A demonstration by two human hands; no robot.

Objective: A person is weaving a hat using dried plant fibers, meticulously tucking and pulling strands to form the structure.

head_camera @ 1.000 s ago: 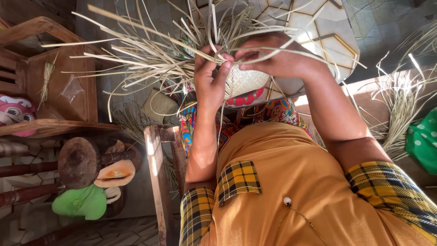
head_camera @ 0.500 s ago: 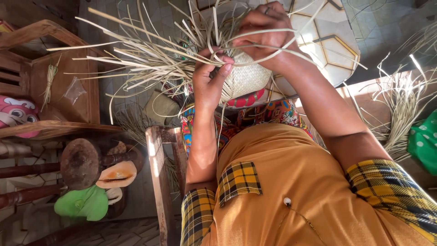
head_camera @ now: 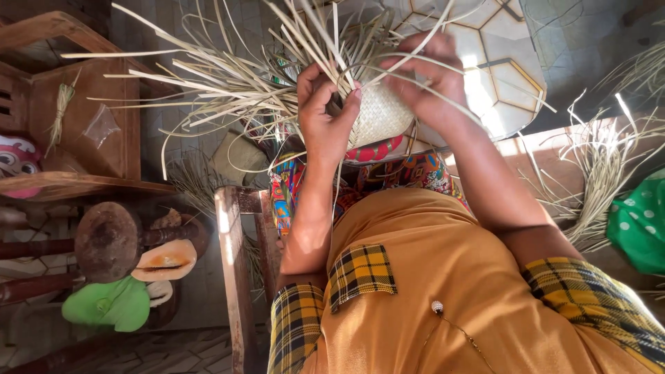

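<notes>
No labels, signs or screens in my head view. Only package-like item I can tag: a small clear plastic bag (head_camera: 101, 126), crumpled, see-through with whitish glare, lying on the brown wooden chair (head_camera: 104, 90) at the left, just beside a little bundle of dry straw (head_camera: 61, 104). Contents not readable from here. A green white-dotted bag-like thing (head_camera: 641, 225) sits at the right edge, partly cut off; I can't tell if it's a package or cloth.
</notes>
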